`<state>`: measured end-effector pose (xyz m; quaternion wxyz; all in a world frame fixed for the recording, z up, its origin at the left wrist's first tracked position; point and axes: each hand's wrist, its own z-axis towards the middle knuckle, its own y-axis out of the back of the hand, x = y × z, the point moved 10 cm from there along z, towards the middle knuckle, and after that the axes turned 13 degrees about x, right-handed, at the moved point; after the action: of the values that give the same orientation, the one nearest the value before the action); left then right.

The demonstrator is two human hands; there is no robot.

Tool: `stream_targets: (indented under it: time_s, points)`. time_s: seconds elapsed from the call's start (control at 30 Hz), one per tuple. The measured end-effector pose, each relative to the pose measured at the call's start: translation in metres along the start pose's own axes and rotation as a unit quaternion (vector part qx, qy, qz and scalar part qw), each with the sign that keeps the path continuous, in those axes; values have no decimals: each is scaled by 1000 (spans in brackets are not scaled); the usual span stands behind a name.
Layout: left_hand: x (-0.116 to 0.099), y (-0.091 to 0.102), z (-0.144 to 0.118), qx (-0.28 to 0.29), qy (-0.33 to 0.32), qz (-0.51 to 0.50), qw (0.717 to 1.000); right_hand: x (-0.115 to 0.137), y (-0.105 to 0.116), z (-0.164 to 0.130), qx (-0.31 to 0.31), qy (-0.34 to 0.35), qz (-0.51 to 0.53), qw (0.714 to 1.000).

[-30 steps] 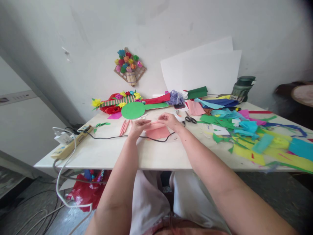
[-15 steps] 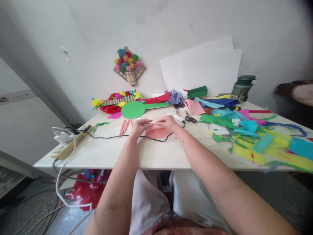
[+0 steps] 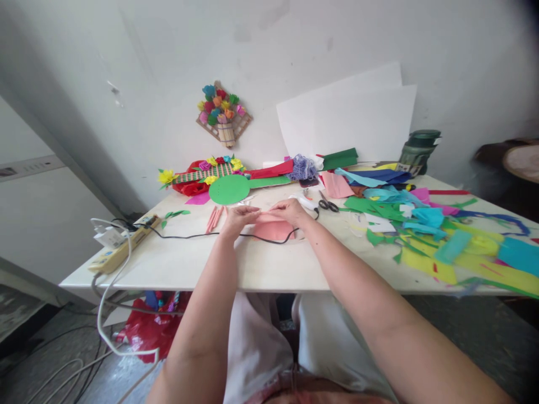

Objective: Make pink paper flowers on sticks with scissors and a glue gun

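Both forearms reach over the near edge of the surface [image 3: 261, 269]. The left hand [image 3: 238, 219] and right hand [image 3: 290, 211] pinch the top edge of a pink paper [image 3: 273, 229] between them, just beyond a black cord [image 3: 189, 235]. Behind the paper lie scissors [image 3: 327, 204] and a green circle [image 3: 229, 189].

Both hands' grip [image 3: 239, 217] [image 3: 290, 211] on pink paper [image 3: 273, 229]

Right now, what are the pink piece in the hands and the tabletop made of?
Pink piece: looks like thin matte paper, possibly crepe; it bends softly where the left hand and right hand pinch its top edge. Tabletop: smooth off-white slab with a faint sheen, probably laminate or stone; can't tell which.
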<state>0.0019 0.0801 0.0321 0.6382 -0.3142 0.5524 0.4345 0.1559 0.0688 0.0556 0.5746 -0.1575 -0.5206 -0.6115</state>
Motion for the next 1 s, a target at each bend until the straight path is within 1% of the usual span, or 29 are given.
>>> stream_targets:
  time_s: [0.1,0.23,0.43,0.63,0.7,0.8,0.87,1.0]
  points:
    - [-1,0,-1,-4,2,15,1000,0,-1,0,2,0,-2,1000]
    - [-6,-4,-2,8,-6,33,999,1,1,-1,1,0,-2,1000]
    - [-13,-14,-3,48,-16,116,992,2,-2,1,8,18,-16,1000]
    - [-9,-22,0,89,-4,190,978,3,-2,2,6,21,-73,997]
    - [-8,-21,0,82,-4,198,977,4,-2,2,7,21,-62,998]
    - [-10,-17,1,65,-16,182,981,2,-1,1,7,9,-7,1000]
    - [-10,-16,1,60,-22,166,984,0,1,1,3,-8,21,1000]
    - [-8,-13,2,50,-25,144,988,-2,9,-2,-21,-46,33,998]
